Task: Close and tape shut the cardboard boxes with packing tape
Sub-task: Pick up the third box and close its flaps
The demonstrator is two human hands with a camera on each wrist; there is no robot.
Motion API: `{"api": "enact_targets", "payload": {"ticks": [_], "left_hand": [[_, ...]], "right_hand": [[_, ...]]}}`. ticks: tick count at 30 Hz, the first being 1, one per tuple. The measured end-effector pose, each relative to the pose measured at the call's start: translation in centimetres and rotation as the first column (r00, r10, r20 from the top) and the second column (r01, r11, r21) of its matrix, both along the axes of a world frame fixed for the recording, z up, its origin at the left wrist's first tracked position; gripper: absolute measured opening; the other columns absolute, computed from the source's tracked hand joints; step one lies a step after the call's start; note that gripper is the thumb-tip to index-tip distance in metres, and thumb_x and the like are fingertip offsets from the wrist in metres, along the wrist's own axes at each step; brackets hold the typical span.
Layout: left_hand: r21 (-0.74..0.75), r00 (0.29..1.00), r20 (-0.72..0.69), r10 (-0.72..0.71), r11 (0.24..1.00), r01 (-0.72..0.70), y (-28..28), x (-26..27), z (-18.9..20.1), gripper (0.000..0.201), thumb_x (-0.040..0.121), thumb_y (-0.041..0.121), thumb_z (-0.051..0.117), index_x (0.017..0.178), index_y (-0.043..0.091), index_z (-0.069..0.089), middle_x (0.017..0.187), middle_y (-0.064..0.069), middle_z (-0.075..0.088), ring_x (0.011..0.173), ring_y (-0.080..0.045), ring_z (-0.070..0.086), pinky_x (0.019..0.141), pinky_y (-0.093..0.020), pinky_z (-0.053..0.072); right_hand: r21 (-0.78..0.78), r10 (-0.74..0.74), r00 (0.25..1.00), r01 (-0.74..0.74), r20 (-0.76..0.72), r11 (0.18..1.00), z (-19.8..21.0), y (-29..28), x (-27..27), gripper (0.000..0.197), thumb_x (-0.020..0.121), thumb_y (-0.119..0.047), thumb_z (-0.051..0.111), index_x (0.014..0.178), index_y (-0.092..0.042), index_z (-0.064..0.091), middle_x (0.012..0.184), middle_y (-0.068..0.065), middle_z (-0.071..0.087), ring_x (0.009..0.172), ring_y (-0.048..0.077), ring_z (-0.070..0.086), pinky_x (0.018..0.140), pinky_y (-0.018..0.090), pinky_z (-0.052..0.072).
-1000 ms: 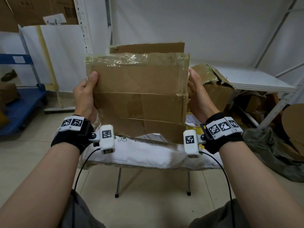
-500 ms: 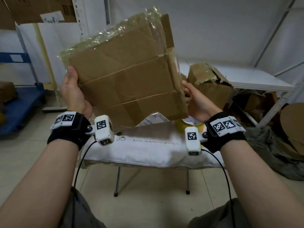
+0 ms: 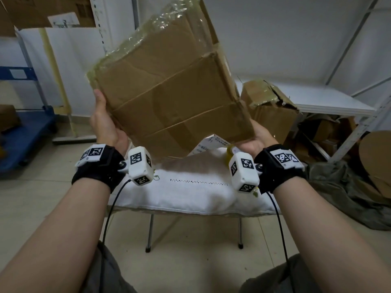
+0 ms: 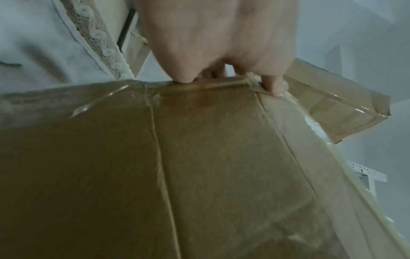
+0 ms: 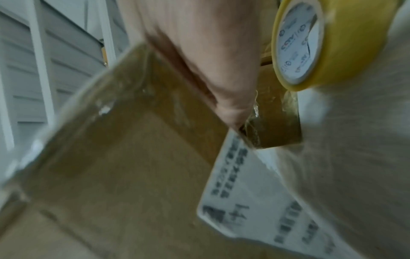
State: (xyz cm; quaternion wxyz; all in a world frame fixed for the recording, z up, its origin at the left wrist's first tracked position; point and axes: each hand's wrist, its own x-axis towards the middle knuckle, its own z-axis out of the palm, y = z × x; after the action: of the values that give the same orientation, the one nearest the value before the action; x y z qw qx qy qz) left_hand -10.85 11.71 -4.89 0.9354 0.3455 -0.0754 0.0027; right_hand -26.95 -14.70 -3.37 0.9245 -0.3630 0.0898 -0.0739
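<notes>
A flat brown cardboard box (image 3: 169, 87) wrapped in glossy clear tape hangs tilted above a white cushion (image 3: 190, 187), its right side higher. My left hand (image 3: 103, 123) grips its left edge, thumb on the near face and fingers behind. In the left wrist view the fingertips (image 4: 275, 87) curl over the box (image 4: 199, 157) edge. My right hand (image 3: 257, 138) holds the lower right corner; in the right wrist view this hand (image 5: 210, 61) pinches the box (image 5: 122, 157) there. A yellow tape roll (image 5: 310, 43) lies on the cushion, showing as a yellow roll (image 3: 229, 153) beside my right wrist.
A white shipping label (image 3: 209, 143) lies under the box. A crumpled taped box (image 3: 273, 111) stands at the right by a white shelf (image 3: 317, 100). More cartons sit under the shelf. A blue cart (image 3: 25, 132) is at the left, grey cloth (image 3: 349, 197) on the floor at the right.
The box was upright and level on the cushion; it has lifted and tipped anticlockwise. My right hand has ended up at the lower right corner, uncovering the label and tape roll.
</notes>
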Motion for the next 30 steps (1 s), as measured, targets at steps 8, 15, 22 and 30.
{"api": "enact_targets", "payload": {"ticks": [8,15,22,30], "left_hand": [[0.193,0.996,-0.029,-0.089,0.977,0.093,0.2,0.1,-0.3,0.076,0.077,0.075,0.062,0.138,0.029,0.055,0.126,0.005,0.069,0.116,-0.013,0.065,0.092,-0.042,0.055],[0.205,0.997,0.031,-0.07,0.977,0.062,0.1,-0.6,0.0,0.054,0.096,0.068,0.034,0.122,0.032,0.064,0.119,0.011,0.071,0.114,-0.008,0.064,0.099,-0.037,0.05],[0.223,0.998,-0.018,0.065,0.973,-0.059,2.4,4.6,-2.3,0.101,0.066,0.098,0.039,0.151,0.044,0.03,0.162,0.01,0.028,0.148,-0.014,0.027,0.119,-0.051,0.021],[0.297,0.93,-0.299,-0.216,0.905,0.305,1.2,0.2,-0.2,0.063,0.097,0.063,0.028,0.113,0.022,0.073,0.109,-0.008,0.075,0.104,-0.028,0.07,0.087,-0.048,0.054]], "right_hand": [[-0.173,-0.065,0.998,0.065,0.004,0.983,1.5,1.5,-1.1,0.027,0.084,-0.025,0.067,0.065,-0.01,0.078,0.072,0.006,0.072,0.067,0.017,0.07,0.075,0.032,0.058],[-0.403,-0.079,0.995,0.046,-0.065,0.914,3.3,0.7,-1.4,0.054,0.094,-0.062,0.053,0.098,-0.014,0.076,0.096,0.009,0.073,0.089,0.024,0.069,0.091,0.041,0.056],[-0.656,-0.04,0.996,-0.02,-0.077,0.755,3.9,0.9,-1.5,0.044,0.087,-0.051,0.065,0.106,-0.012,0.074,0.091,0.006,0.076,0.095,0.028,0.068,0.1,0.045,0.053],[-0.598,-0.007,1.0,-0.011,-0.027,0.802,2.6,0.0,-0.3,0.072,0.078,-0.046,0.081,0.134,-0.011,0.055,0.091,0.013,0.039,0.095,0.025,0.047,0.111,0.044,0.041]]}}
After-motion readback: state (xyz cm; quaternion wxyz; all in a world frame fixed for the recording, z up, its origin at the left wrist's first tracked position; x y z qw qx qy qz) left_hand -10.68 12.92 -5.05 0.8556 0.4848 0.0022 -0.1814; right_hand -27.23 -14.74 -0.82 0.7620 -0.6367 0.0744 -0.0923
